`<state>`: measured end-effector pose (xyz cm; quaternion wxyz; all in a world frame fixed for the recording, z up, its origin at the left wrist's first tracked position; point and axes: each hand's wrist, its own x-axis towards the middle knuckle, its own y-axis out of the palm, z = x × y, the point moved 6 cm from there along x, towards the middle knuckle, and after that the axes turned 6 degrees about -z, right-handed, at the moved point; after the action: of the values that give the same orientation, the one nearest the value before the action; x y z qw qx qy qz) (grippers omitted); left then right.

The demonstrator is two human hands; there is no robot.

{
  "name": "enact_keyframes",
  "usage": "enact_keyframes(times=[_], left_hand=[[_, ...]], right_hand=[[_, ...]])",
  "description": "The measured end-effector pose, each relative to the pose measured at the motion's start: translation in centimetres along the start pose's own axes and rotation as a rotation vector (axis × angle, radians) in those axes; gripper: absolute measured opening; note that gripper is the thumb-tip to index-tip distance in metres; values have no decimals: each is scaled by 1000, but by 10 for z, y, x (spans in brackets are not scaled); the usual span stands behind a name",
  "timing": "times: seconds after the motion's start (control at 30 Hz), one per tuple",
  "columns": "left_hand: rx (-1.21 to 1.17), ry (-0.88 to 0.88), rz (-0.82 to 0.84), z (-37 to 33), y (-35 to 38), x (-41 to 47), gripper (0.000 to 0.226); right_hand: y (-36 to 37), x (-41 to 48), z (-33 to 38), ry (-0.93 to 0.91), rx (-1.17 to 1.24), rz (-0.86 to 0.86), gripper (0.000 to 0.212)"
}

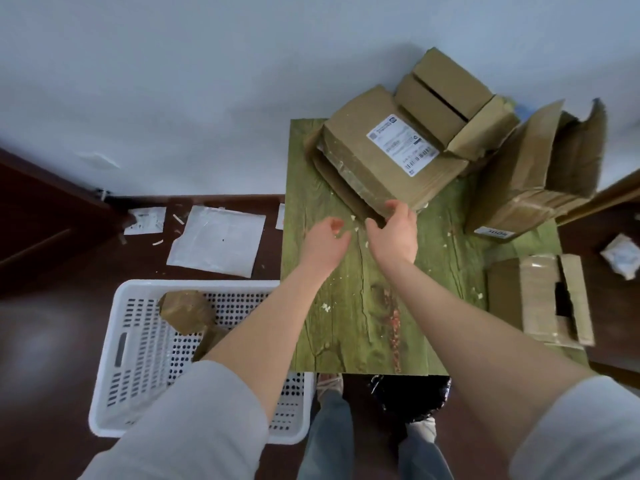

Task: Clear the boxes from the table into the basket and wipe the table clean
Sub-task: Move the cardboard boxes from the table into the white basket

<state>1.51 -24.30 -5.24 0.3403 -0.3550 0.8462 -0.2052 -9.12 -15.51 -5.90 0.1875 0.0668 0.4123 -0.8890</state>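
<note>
Two hands reach out over the green worktop (pixel 363 327). The left hand (pixel 325 242) hangs over the middle of it, and its fingers (pixel 335 224) are loose, a little bent, and hold nothing. The right hand (pixel 394 233) is just beside it, at the near corner of the big box with the white label (pixel 377 161). Its fingers (pixel 393 205) and thumb are spread apart and grip nothing; I cannot tell if they touch the box.

That big box sits at 12 o'clock on the worktop. A second box (pixel 443 95) leans on it from behind, at 1 o'clock. A tall open box (pixel 530 181) stands at 2 o'clock. A small taped box (pixel 540 303) lies at 3 o'clock, at the edge.

Small white crumbs (pixel 325 307) lie on the worktop.

The white basket (pixel 194 284) is on the floor at 8 o'clock. One brown box (pixel 187 311) is inside it.
</note>
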Motion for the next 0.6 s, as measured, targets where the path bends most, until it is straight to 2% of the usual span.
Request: enact_keyframes(times=[0.2,0.37,0.5,0.6], left_hand=[[-27,11,29,-31,17,6,48],[-38,73,9,-67,24,13,48],[-78,113,-11,-99,29,20,49],[-8,180,-7,-116,34,30,48]], right_hand=[[-37,21,-9,93,112,-55,57],[-74,50,-8,288,412,-132,80],[-91,79,6,329,435,-65,100],[-91,100,18,371,484,-11,111]])
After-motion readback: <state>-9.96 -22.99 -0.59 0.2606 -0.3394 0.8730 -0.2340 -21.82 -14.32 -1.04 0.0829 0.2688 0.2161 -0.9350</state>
